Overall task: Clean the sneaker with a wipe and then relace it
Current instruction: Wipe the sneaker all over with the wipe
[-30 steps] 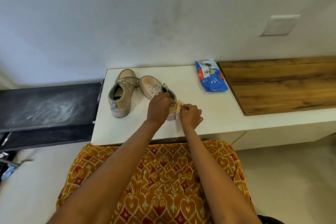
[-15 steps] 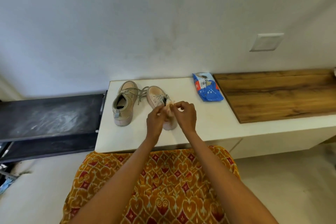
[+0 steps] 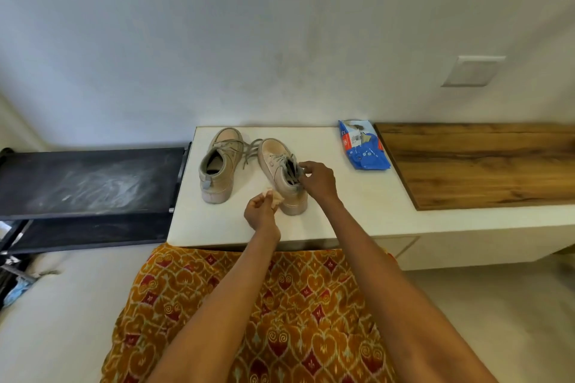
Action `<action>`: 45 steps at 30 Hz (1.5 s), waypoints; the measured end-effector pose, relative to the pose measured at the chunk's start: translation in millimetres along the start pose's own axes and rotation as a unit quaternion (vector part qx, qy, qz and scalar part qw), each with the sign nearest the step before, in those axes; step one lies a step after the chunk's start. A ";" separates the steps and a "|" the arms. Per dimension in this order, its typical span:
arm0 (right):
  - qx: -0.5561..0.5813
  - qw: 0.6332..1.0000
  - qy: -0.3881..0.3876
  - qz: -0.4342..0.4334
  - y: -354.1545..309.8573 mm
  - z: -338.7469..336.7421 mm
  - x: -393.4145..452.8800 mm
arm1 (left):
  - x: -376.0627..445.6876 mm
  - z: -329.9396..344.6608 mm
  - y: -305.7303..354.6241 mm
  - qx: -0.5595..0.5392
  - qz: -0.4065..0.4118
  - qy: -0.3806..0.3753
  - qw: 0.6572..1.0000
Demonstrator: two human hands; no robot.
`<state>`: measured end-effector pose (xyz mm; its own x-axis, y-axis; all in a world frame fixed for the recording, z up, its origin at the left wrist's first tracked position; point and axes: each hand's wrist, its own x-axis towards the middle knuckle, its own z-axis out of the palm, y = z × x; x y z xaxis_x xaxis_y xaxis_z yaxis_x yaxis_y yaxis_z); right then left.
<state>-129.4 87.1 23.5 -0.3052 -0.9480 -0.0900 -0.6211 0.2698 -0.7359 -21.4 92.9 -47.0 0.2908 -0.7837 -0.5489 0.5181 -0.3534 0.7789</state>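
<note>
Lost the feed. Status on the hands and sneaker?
Left hand pinching wipe beside sneaker's heel. Right hand grips sneaker collar, upright on counter. Laces loose. Nothing in the way.

The bench (image 3: 357, 211) looks smooth, matt, off-white, like laminate or stone; right of the fingers (image 3: 306, 168) a slab (image 3: 479, 165) of brown grained wood with a dull sheen; the shoes (image 3: 281, 176) are beige cloth, matt, with pale rubbery soles and flat woven laces (image 3: 249, 151); the wipe (image 3: 273, 197) is soft, crumpled, peach-toned cloth or paper; the pack (image 3: 364, 146) is glossy blue plastic film, wrinkled; left of the fingers, a black shelf (image 3: 90, 180), matt and dust-smeared; the wall (image 3: 249, 40) is matt painted plaster; the lap cloth (image 3: 280, 305) is printed orange fabric.
</note>
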 end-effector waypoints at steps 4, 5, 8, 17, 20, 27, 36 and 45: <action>0.022 0.996 0.062 0.053 -0.5 15.2 -10.0 | -11.6 3.0 -19.8 0.052 0.036 -0.048 0.997; 0.037 0.995 0.074 0.063 -0.6 17.9 -13.5 | -14.3 1.2 -25.4 0.067 0.048 -0.045 0.996; 0.067 0.989 0.100 0.081 0.4 22.1 -23.1 | -21.5 -3.8 -32.9 0.112 0.066 -0.027 0.991; 0.039 0.991 0.103 0.072 -10.8 20.7 -23.5 | -10.0 1.6 -7.9 0.050 -0.015 0.013 0.999; 0.024 0.992 0.105 0.071 -9.7 22.2 -24.0 | -20.0 11.6 3.2 0.065 0.064 -0.017 0.996; -0.004 0.990 0.117 0.084 -7.0 20.7 -26.8 | -18.4 -12.0 -23.4 0.275 0.218 -0.056 0.935; -0.016 0.989 0.133 0.066 -2.6 24.8 -23.3 | -11.8 -2.4 -10.4 0.207 0.191 0.006 0.960; -0.017 0.993 0.110 0.048 6.3 23.6 -16.7 | 9.7 5.0 -2.3 0.217 0.129 0.018 0.967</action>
<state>-111.2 100.7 4.5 -0.5128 -0.8585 -0.0069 -0.6046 0.3668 -0.7071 -23.8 83.6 -52.6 0.3976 -0.8590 -0.3226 0.0396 -0.3352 0.9413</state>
